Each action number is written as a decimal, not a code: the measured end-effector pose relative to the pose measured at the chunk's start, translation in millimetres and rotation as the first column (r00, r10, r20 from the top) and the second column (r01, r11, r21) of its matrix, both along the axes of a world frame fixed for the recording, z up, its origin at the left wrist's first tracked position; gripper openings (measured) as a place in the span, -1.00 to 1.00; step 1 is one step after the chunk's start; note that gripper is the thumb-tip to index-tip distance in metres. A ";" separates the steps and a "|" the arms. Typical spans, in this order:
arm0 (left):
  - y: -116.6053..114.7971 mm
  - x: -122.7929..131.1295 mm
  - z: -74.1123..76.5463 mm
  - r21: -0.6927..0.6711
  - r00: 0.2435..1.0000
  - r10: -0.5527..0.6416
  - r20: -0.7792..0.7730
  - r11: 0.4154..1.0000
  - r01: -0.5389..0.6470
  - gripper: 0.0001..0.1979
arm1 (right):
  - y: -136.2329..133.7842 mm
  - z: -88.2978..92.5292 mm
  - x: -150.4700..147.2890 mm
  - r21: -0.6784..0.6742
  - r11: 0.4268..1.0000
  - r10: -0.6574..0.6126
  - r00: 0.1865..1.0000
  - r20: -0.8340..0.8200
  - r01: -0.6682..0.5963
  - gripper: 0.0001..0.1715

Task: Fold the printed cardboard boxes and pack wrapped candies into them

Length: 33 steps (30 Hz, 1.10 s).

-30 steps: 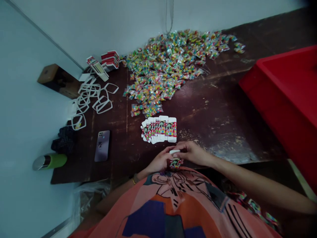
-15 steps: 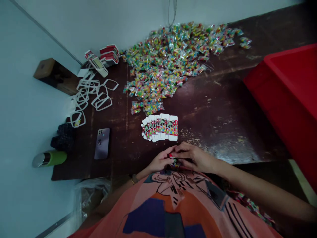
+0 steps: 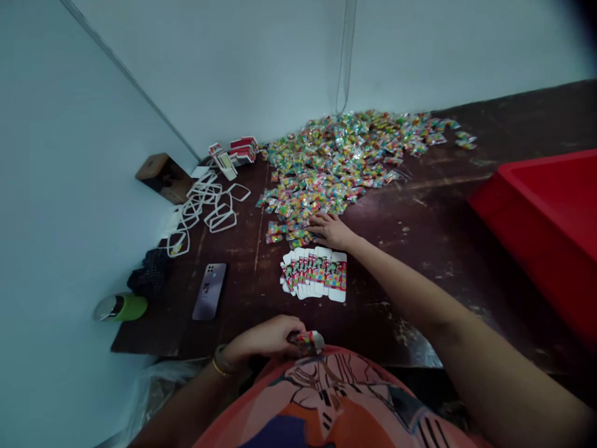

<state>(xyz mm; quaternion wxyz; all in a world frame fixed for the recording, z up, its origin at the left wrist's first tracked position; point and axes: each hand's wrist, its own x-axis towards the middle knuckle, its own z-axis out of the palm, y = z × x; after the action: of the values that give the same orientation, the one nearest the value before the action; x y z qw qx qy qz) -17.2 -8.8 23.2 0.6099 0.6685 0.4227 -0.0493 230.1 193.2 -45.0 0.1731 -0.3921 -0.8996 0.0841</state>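
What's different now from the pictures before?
The right hand let go of the little box and moved forward, away from the body, to the near edge of the candy packets. I can't tell if it has grabbed one. The left hand still holds the box near the shirt. The flat boxes and phone stayed put.

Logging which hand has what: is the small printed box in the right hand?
No, the left hand holds the small printed box, while the right hand is at the near edge of the candy packets.
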 end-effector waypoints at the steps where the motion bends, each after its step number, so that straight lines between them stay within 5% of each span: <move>1: -1.3 -2.9 -0.2 -0.046 0.997 0.056 0.045 0.998 -0.054 -0.76 | -3.4 -4.1 6.0 0.015 0.999 -0.034 0.999 -0.016 0.035 -0.63; 6: -6.0 12.9 -17.5 -0.458 0.790 0.520 0.325 0.818 -0.349 -0.61 | -58.7 -18.2 56.0 0.018 0.964 -0.257 0.953 -0.161 0.264 -0.76; 9: -0.2 42.2 -30.9 -0.524 0.710 0.603 0.363 0.762 -0.380 -0.60 | -105.9 -5.4 73.2 -0.256 0.896 -0.441 0.797 -0.412 0.363 -0.77; 12: 10.6 72.0 -36.3 -0.526 0.696 0.625 0.354 0.748 -0.404 -0.46 | -145.5 26.8 73.5 -0.614 0.775 -0.535 0.669 -0.516 0.146 -0.74; 14: 16.6 86.0 -34.8 -0.507 0.721 0.591 0.361 0.774 -0.379 -0.40 | -160.7 48.8 70.1 -0.719 0.691 -0.478 0.702 -0.528 -0.070 -0.74; 16: 19.3 94.8 -31.0 -0.457 0.762 0.532 0.369 0.818 -0.350 -0.40 | -166.2 63.1 67.4 -0.750 0.647 -0.429 0.747 -0.508 -0.139 -0.74; 21: 11.1 105.6 -25.7 -0.326 0.810 0.472 0.347 0.871 -0.368 -0.41 | -161.1 67.6 60.3 -0.613 0.781 -0.408 0.839 -0.360 0.117 -0.74; 25: 2.7 105.4 -28.4 -0.355 0.803 0.510 0.309 0.845 -0.401 -0.49 | -165.5 72.2 53.9 -0.613 0.788 -0.195 0.922 -0.335 -0.057 -0.76; 28: 1.3 99.5 -28.0 -0.331 0.798 0.503 0.330 0.854 -0.401 -0.52 | -171.8 77.4 54.8 -0.638 0.757 -0.167 0.902 -0.398 -0.142 -0.75; 33: -0.1 95.0 -27.0 -0.254 0.823 0.472 0.318 0.878 -0.406 -0.59 | -179.7 70.2 54.2 -0.445 0.895 -0.109 0.956 -0.273 -0.025 -0.70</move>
<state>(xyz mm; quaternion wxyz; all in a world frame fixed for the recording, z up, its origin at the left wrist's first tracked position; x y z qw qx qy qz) 77.8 -8.8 -3.9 0.7296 0.4936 0.4368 0.1826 284.3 13.5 25.2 0.2111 -0.4238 -0.8126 0.3399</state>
